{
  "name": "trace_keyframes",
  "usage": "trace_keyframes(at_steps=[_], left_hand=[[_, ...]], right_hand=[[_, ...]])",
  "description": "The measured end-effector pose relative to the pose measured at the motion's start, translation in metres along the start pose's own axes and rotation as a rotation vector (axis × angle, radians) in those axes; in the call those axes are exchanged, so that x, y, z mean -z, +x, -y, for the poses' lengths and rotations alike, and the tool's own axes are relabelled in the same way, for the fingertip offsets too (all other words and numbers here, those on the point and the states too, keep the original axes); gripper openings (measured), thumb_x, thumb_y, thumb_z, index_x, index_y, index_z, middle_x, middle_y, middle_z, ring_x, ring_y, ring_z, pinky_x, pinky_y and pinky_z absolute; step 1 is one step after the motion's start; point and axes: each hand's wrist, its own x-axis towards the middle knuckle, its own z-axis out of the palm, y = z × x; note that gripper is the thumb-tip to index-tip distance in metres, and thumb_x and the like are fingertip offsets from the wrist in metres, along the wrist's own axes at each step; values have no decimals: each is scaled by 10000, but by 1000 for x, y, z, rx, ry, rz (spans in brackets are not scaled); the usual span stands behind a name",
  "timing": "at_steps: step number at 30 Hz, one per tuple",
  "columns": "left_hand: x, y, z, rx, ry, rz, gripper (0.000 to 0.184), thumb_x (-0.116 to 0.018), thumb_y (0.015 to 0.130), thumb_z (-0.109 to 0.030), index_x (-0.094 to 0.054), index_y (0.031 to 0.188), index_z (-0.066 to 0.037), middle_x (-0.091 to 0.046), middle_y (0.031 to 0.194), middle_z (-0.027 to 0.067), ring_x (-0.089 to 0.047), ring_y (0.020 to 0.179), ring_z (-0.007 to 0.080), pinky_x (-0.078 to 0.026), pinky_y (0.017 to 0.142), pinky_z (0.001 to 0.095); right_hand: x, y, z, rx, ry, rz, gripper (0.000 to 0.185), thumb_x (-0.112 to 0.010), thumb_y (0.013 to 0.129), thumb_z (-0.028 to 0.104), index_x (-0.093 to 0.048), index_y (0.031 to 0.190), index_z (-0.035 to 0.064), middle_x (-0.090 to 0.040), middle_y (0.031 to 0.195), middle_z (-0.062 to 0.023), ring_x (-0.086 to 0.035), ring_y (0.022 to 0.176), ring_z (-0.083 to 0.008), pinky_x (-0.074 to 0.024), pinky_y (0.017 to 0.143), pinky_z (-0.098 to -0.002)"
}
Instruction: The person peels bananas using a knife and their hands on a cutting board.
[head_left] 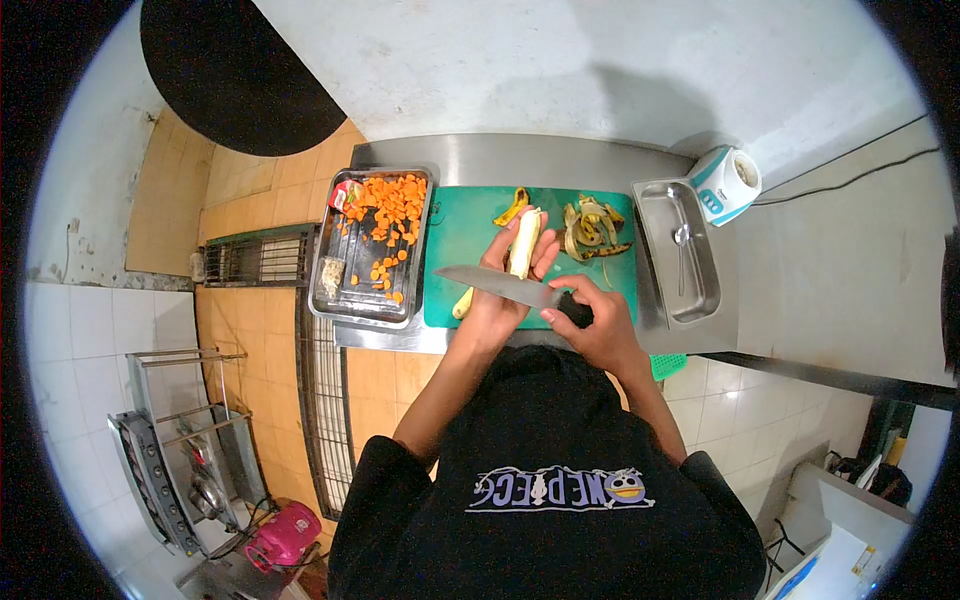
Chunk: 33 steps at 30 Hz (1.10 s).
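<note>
A peeled banana lies lengthwise in my left hand, which is palm up with the fingers curled around its sides. My right hand grips a kitchen knife by its black handle. The blade lies across the banana's near end, over my left palm, with its tip pointing left. Whether it has cut into the fruit I cannot tell. Both hands are above a green cutting board. Partly hidden beside my left wrist is another pale yellow piece, apparently banana.
Banana peels are heaped on the board's right side, and one peel piece lies farther left. A metal tray with chopped carrots stands at left. On the right are a steel tray with a spoon and a white appliance.
</note>
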Motion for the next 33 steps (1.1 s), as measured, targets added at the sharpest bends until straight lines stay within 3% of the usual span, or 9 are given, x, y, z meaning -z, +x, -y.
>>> trace_keyframes(at_steps=[7,9,10,12,16,21,27,31,33], left_hand=[[-5,-4,-2,7,-32,-29,365,-530,1033,-222,-528,1358,-56,-599,1315,116,-597,1219,267,-487,1091,416],[-6,-5,-2,10,-28,-49,374,-537,1032,-233,-521,1361,-56,-585,1334,117,-556,1278,282,-439,1137,432],[-7,-5,-3,7,-29,-43,374,-537,1032,-233,-521,1361,-56,-585,1334,117,-556,1278,282,-439,1137,432],[-8,-7,-4,8,-16,-39,385,-537,1033,-248,-513,1367,-58,-569,1354,118,-530,1308,293,-416,1155,441],[-9,-10,-3,12,-10,-39,380,-523,1040,-251,-509,1368,-59,-564,1358,114,-522,1318,295,-416,1157,437],[-12,-10,-3,15,-9,-74,375,-483,1058,-259,-493,1377,-63,-562,1364,102,-515,1327,278,-454,1127,405],[-8,-14,-1,52,72,-65,381,-482,1061,-318,-496,1350,-71,-598,1320,84,-590,1232,189,-488,1055,313],[-11,-15,-2,81,76,-51,365,-463,1068,-305,-502,1344,-71,-607,1314,88,-604,1202,182,-498,1028,305],[-11,-15,-1,74,34,-55,329,-447,1073,-265,-510,1323,-62,-611,1292,87,-609,1190,187,-499,1031,314]], right_hand=[[5,4,6,-110,-31,61,416,-795,815,385,-647,1103,124,-673,747,-134,-693,689,-328,-521,601,-407],[6,7,7,-51,7,14,363,-798,817,242,-641,1097,75,-512,575,-75,-517,514,-188,-392,522,-323],[6,8,5,-45,3,13,363,-798,817,242,-641,1097,75,-512,575,-75,-517,514,-188,-392,522,-323],[3,9,1,2,-53,-33,414,-794,815,396,-649,1102,134,-674,741,-115,-693,669,-305,-517,589,-392],[7,11,6,-104,-84,38,405,-795,816,388,-651,1101,139,-681,748,-102,-691,647,-289,-513,570,-382],[2,13,1,68,-146,-109,405,-797,814,374,-651,1104,132,-697,772,-98,-685,629,-289,-505,548,-367],[8,17,4,48,-184,-135,414,-796,812,372,-654,1115,129,-717,829,-118,-706,680,-310,-533,578,-386],[9,17,0,48,-221,-125,414,-794,814,373,-651,1117,130,-719,844,-125,-714,711,-321,-543,592,-394],[7,19,-2,110,-184,-201,411,-823,783,305,-656,1108,117,-565,636,-74,-587,540,-216,-455,522,-333]])
